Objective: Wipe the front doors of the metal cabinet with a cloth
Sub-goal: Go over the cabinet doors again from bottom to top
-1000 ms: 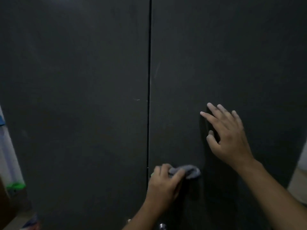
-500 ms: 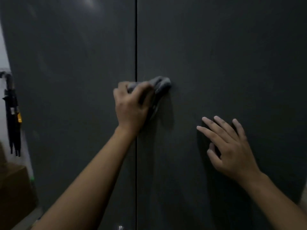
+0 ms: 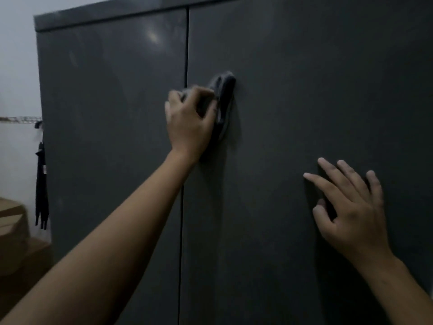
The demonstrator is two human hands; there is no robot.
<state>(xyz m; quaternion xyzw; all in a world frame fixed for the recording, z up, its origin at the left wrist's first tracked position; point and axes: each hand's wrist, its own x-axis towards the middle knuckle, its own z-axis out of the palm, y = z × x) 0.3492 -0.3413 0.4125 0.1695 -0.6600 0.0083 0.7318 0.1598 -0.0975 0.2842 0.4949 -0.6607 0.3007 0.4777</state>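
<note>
A tall dark grey metal cabinet fills the view, with a left door (image 3: 112, 118) and a right door (image 3: 316, 90) split by a vertical seam. My left hand (image 3: 187, 123) grips a bunched grey cloth (image 3: 223, 99) and presses it on the right door just beside the seam, high up. My right hand (image 3: 351, 207) lies flat on the right door lower down, fingers spread and straight, holding nothing.
The cabinet's top edge (image 3: 105, 15) shows at the upper left. A pale wall (image 3: 16, 66) stands left of the cabinet, with a dark item (image 3: 41, 188) hanging from a rail. Cardboard boxes (image 3: 16, 242) are stacked at the lower left.
My left hand has swept the cloth up along the seam from low on the right door to high on it. My view has tilted upward. The right hand has stayed flat on the door.
</note>
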